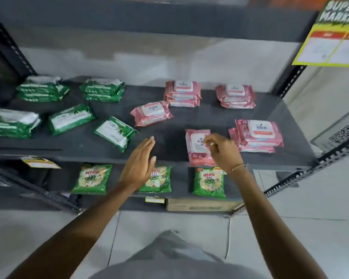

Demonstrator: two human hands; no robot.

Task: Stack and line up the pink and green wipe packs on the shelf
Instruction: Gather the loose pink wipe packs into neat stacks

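A dark shelf carries green wipe packs on the left and pink ones on the right. Two green stacks stand at the back, another green stack at the far left, and two single green packs lie askew. Pink stacks sit at the back and front right. One pink pack lies alone mid-shelf. My right hand hovers over a single pink pack at the front edge, fingers curled and holding nothing. My left hand is flat and open, in front of the shelf edge.
The lower shelf holds three green Wheel detergent bags and a brown carton. A yellow price label hangs on the shelf edge. A yellow supermarket sign hangs at the upper right. Perforated metal uprights frame the shelf.
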